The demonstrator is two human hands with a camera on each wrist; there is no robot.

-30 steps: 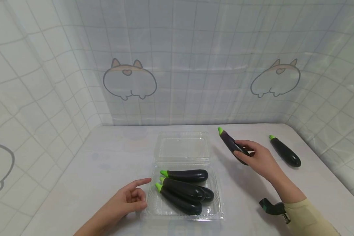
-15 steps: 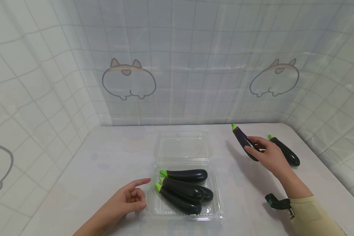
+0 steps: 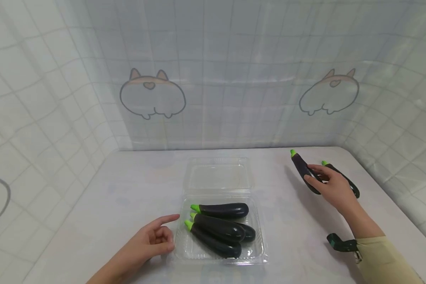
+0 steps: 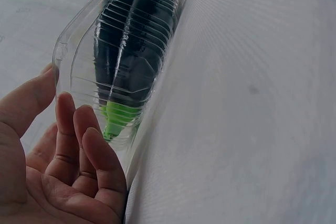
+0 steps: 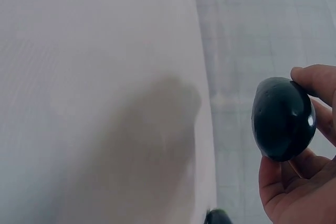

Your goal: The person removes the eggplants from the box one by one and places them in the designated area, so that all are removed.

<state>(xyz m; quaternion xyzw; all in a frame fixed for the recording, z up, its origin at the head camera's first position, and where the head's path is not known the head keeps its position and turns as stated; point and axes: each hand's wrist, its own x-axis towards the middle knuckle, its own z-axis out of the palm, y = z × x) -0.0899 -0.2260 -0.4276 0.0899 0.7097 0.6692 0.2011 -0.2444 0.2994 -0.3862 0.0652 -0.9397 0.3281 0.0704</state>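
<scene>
My right hand (image 3: 335,189) grips a dark eggplant (image 3: 301,167) with a green stem, raised over the table at the right back. In the right wrist view, its rounded end (image 5: 283,119) sits between thumb and fingers. My left hand (image 3: 152,240) rests at the left side of a clear plastic clamshell box (image 3: 259,256), index finger and thumb extended to its rim, other fingers curled. The left wrist view shows those fingertips (image 4: 65,100) right at the box wall. Several eggplants (image 3: 216,230) lie in the box, stems pointing left, partly stacked.
Another eggplant (image 3: 351,187) lies on the table at the far right, partly behind my right hand. The box's lid (image 3: 218,175) lies folded back. White grid-patterned curtains (image 3: 213,98) enclose the table (image 3: 135,185) at the back and sides.
My right hand has carried the eggplant rightward, away from the box and towards the eggplant lying at the far right. My left hand has stayed at the box.
</scene>
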